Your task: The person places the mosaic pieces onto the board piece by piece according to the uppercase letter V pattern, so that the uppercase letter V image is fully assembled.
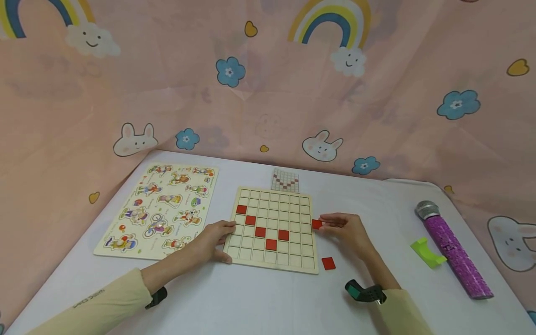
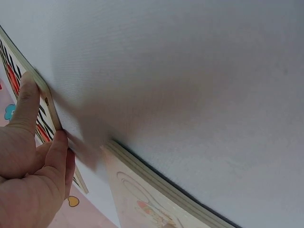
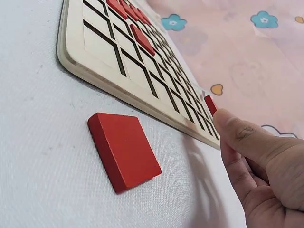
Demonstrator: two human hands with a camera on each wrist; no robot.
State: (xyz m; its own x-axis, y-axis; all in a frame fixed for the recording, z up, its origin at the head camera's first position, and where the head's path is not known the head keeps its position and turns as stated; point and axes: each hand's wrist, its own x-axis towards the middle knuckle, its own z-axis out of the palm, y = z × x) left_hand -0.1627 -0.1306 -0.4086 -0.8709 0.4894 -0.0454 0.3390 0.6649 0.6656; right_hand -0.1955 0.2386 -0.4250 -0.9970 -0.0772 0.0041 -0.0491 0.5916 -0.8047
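A wooden grid board [image 1: 271, 199] lies on the white table, with several red square tiles in its cells, some along a descending diagonal. My left hand [image 1: 214, 241] touches the board's left edge, thumb near the lower-left corner; in the left wrist view its fingers [image 2: 56, 156] press the board's side. My right hand [image 1: 348, 231] pinches a red square tile [image 1: 317, 224] between thumb and fingertips at the board's right edge. In the right wrist view only the end of that held tile [image 3: 209, 104] shows. A loose red tile [image 3: 127, 149] lies flat beside the board's lower-right corner.
Behind the board lies a small card [image 1: 285, 180] printed with a grid and red squares. A picture puzzle board [image 1: 140, 215] lies at left. On the right are a purple glittery microphone [image 1: 456, 256] and a bright green curved piece [image 1: 428, 253]. A patterned pink curtain [image 1: 251, 107] hangs behind.
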